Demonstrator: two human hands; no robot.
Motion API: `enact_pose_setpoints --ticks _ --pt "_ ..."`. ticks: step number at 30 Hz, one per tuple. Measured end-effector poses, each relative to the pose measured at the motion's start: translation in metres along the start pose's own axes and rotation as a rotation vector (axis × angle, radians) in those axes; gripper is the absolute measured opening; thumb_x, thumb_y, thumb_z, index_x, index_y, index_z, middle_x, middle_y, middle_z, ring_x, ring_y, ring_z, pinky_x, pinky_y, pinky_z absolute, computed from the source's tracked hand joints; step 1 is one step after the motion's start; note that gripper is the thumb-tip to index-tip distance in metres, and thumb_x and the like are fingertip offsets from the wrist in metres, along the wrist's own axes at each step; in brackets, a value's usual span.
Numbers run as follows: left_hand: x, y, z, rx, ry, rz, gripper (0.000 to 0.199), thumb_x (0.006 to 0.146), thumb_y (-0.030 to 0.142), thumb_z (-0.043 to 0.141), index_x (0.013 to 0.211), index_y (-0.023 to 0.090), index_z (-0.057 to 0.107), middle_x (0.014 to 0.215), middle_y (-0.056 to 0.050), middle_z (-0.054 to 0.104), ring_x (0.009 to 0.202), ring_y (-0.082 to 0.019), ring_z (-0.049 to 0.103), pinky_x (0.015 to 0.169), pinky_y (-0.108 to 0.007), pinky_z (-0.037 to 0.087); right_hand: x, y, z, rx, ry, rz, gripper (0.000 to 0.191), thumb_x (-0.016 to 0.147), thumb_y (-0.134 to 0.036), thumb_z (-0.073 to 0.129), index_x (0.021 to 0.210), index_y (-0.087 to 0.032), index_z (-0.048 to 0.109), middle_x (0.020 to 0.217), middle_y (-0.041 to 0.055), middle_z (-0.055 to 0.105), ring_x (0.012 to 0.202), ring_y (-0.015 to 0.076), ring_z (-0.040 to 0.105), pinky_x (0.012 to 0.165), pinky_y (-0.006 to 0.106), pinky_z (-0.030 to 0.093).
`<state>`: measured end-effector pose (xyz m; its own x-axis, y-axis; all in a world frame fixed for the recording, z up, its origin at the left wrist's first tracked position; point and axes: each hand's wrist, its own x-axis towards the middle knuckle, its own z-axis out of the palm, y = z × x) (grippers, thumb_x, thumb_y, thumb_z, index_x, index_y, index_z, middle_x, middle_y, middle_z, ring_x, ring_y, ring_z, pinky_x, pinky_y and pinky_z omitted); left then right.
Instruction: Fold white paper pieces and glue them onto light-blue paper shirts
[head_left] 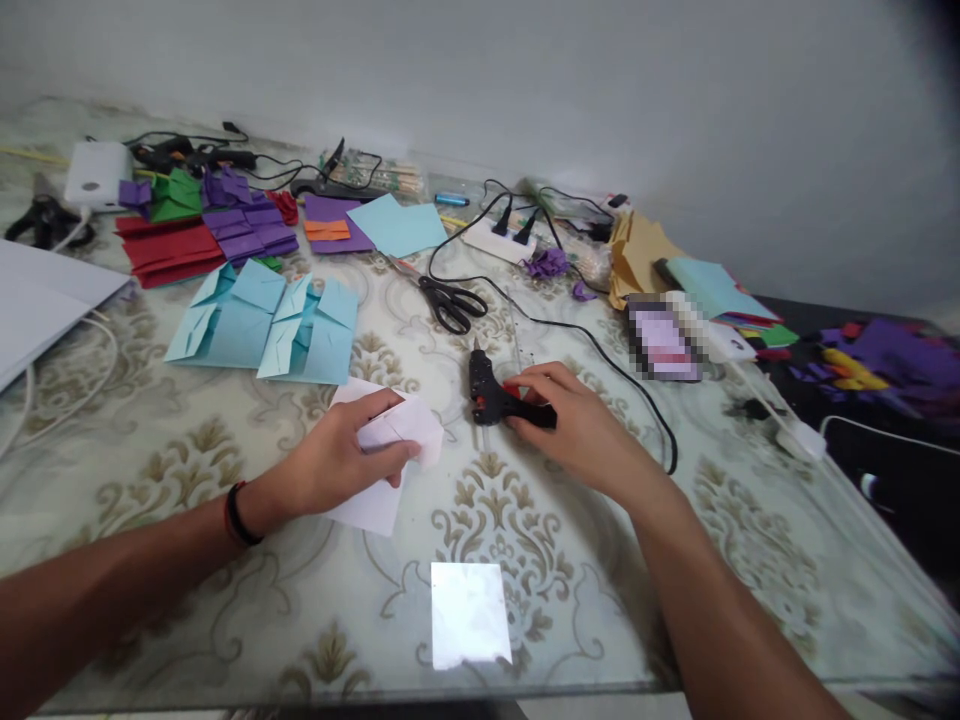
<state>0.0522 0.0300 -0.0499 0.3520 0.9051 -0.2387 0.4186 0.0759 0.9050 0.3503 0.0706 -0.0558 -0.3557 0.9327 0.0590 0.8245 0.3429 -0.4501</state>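
Head view: left hand [330, 465] pinching a folded white paper [390, 425], thumb on top, fingers wrapped over the far side. More white paper [367, 508] shows flat under that hand — same piece or a separate sheet, can't tell from here. Dark bracelet [238, 515] on the left wrist.

Right hand [581, 430] grasping the handle of a black glue gun [481, 385], fingers on both sides of it; nozzle points away from the person. Gun is just right of the white paper, not touching it.

Beyond the left hand: two light blue folded papers [311, 335], side by side. Black-handled scissors [454, 300] lie open past the gun. Further back: red folded paper [176, 250], purple folded paper [251, 230], white power strip [499, 238] with two black plugs in. Blurred-out phone [666, 340] right of the scissors — all on the patterned tabletop [300, 600].
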Motion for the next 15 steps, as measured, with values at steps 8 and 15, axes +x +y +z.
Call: enact_pose_setpoints --ticks 8,15 --pt "0.000 -0.004 0.002 0.076 0.229 0.063 0.012 0.088 0.031 0.067 0.093 0.021 0.063 0.063 0.005 0.070 0.057 -0.013 0.064 0.055 -0.021 0.046 -0.005 -0.006 -0.013 0.027 0.199 0.049 0.014 0.079 -0.021 0.065 0.093 -0.023 0.061 0.088 0.0031 0.064 0.078 0.0231 0.063 0.072 0.034 0.049" --pt "0.003 -0.002 0.000 0.102 0.282 0.005 0.012 0.087 0.029 0.067 0.095 0.021 0.063 0.060 0.006 0.072 0.056 -0.015 0.067 0.051 -0.022 0.045 -0.013 -0.023 -0.026 0.317 -0.031 -0.131 0.015 0.099 -0.031 0.059 0.086 -0.024 0.057 0.078 0.0005 0.056 0.069 0.0187 0.055 0.063 0.031 0.043"
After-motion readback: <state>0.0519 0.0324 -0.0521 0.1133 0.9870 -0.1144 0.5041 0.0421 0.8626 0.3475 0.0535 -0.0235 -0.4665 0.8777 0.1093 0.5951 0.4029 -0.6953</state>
